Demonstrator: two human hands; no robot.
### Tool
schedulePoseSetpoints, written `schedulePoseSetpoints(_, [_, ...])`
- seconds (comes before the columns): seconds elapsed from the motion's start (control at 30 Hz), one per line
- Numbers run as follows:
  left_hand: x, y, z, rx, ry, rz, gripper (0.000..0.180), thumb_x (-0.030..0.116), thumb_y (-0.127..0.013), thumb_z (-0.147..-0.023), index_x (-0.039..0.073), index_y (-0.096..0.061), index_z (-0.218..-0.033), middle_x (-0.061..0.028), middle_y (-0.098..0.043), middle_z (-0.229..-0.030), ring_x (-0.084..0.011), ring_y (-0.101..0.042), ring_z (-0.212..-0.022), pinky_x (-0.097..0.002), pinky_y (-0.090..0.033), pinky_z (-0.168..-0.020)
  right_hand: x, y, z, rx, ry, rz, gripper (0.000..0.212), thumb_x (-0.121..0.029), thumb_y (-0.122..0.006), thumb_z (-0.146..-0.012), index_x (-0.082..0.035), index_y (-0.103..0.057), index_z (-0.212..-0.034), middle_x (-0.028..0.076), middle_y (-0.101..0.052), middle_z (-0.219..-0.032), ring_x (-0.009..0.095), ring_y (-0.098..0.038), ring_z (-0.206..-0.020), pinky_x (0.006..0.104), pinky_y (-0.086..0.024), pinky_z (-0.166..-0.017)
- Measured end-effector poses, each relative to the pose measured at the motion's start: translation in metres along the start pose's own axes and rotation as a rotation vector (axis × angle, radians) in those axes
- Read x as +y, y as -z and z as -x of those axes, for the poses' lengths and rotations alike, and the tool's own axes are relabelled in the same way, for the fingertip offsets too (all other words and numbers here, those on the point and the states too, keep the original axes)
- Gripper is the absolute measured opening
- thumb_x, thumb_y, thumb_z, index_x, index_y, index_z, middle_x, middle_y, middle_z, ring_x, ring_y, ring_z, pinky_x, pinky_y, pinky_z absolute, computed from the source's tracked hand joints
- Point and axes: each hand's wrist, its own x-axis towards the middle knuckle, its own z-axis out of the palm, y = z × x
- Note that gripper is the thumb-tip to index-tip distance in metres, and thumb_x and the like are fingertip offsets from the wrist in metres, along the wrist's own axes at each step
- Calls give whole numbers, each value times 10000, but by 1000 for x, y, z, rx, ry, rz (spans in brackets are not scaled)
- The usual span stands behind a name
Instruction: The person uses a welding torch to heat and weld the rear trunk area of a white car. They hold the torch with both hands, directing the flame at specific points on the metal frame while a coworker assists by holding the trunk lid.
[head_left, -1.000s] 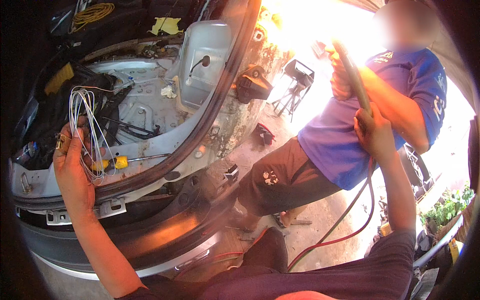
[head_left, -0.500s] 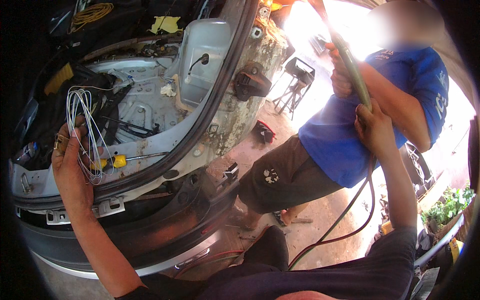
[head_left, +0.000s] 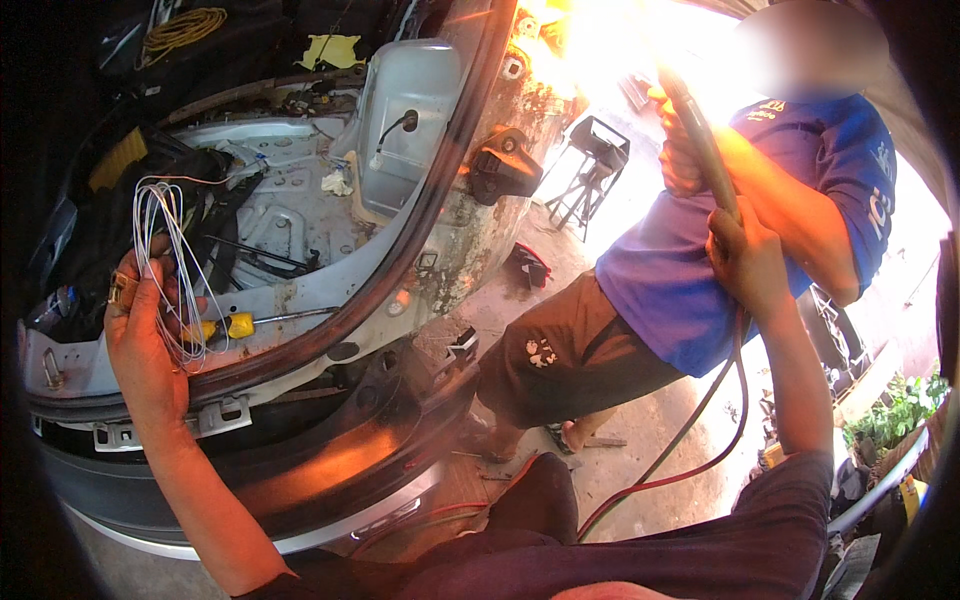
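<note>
My left hand [head_left: 148, 340] grips a loose coil of thin white wire [head_left: 165, 262] held up in front of the open rear of a stripped car body [head_left: 300, 300]. A yellow-handled screwdriver [head_left: 245, 322] lies on the car's rim just right of that hand. My right hand [head_left: 745, 262] is raised and closed around a torch hose [head_left: 700, 150] whose red and dark lines [head_left: 690, 440] hang down to the floor. A person in a blue shirt [head_left: 780, 230] stands right behind the hose and also holds it, higher up, with one hand [head_left: 680, 150].
A grey metal wheel-well panel [head_left: 410, 120] and black wiring [head_left: 190, 190] sit inside the car shell. The dark bumper [head_left: 330, 450] curves below it. A folding stand [head_left: 595, 160] is on the concrete beyond. Plants [head_left: 900, 410] grow at the right edge.
My right hand and the hose have shifted slightly up and left. The left hand keeps hold of the wire coil in nearly the same place.
</note>
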Motion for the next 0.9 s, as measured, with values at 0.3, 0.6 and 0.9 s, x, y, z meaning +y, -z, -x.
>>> schedulePoseSetpoints(0.3, [9,-4,5,1,-36,-42,355,190,-615,-1048,33,-611,-1366,-89,-715,-1267,-104,-696,-1031,-311,-645,-769,-3,1,0,-13,-36,-20,210,-72,-709,-840,-113,-593,-1009,145,-596,-997,399,-683,-750,514,-559,-655])
schedulePoseSetpoints(0.6, [9,-9,7,69,-19,-2,362,190,-648,-1027,36,-623,-1353,-95,-734,-1253,-132,-722,-1065,-320,-645,-785,-5,2,1,-69,-83,9,185,-102,-693,-854,-110,-610,-1019,153,-603,-1023,407,-687,-784,527,-568,-697])
schedulePoseSetpoints(0.9, [4,-5,3,41,-28,-3,337,198,-647,-1032,45,-643,-1333,-90,-738,-1237,-122,-722,-1031,-310,-647,-768,-3,1,0,-77,-85,19,170,-98,-690,-863,-108,-608,-1012,152,-605,-1004,400,-687,-777,523,-568,-691])
